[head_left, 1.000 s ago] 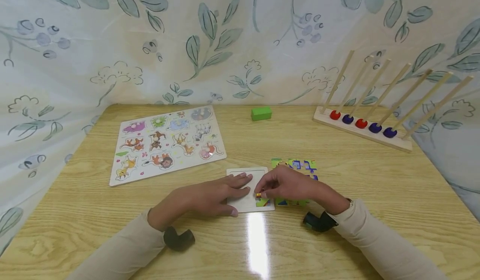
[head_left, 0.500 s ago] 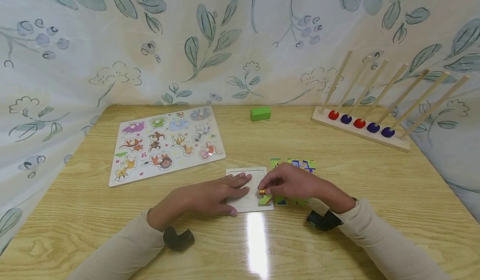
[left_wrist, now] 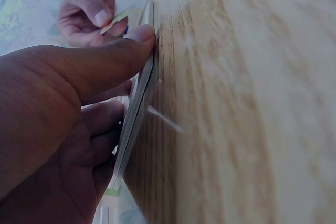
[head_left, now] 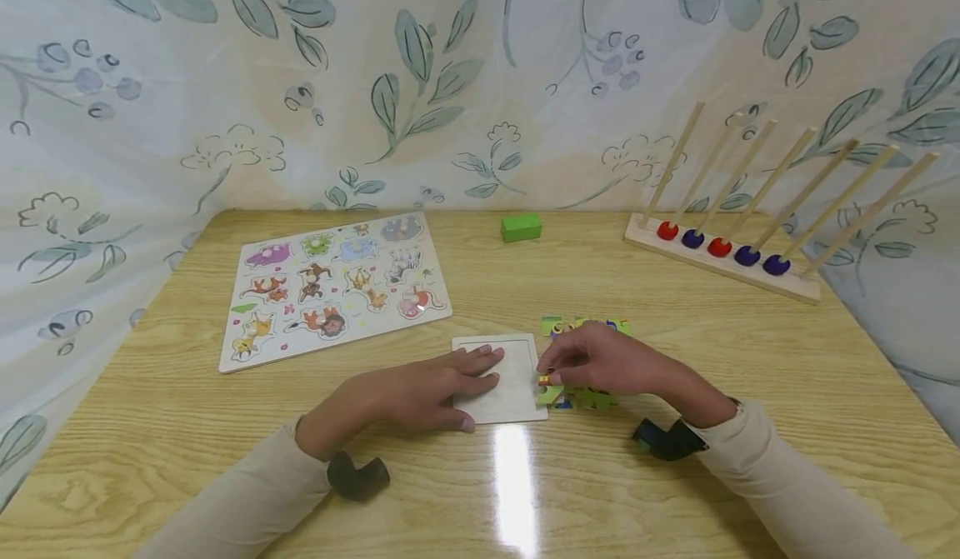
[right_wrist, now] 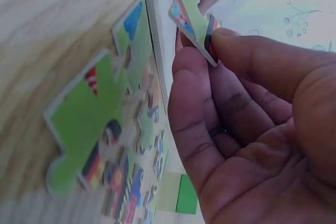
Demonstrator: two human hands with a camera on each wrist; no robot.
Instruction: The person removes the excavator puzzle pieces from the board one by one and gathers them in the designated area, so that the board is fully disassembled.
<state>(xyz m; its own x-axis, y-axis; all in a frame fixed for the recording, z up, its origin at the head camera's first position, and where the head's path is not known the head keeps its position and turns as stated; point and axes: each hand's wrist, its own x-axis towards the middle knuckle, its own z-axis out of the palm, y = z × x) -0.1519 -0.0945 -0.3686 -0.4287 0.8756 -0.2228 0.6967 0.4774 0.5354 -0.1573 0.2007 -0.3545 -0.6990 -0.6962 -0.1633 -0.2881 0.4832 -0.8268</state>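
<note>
My left hand (head_left: 442,388) lies flat with fingers spread on a white puzzle tray (head_left: 517,413), whose inside is bare where it shows. In the left wrist view its thumb (left_wrist: 121,59) rests along the tray's edge. My right hand (head_left: 611,361) pinches a green puzzle piece (right_wrist: 197,22) with a red-and-black part between thumb and fingers. It holds the piece over the tray's right edge, tilted and off the surface. Several loose green puzzle pieces (right_wrist: 84,114) lie on the table right of the tray, partly hidden under the right hand in the head view.
An animal peg puzzle board (head_left: 382,326) lies at the back left. A green block (head_left: 521,227) stands near the back edge. At the back right is a wooden rack (head_left: 723,261) with upright rods and red and blue beads. A patterned cloth (head_left: 480,84) hangs behind the table (head_left: 637,509).
My right hand has lifted the puzzle piece from the tray's lower right corner and moved it right, toward the loose pieces. My left hand has stayed on the tray.
</note>
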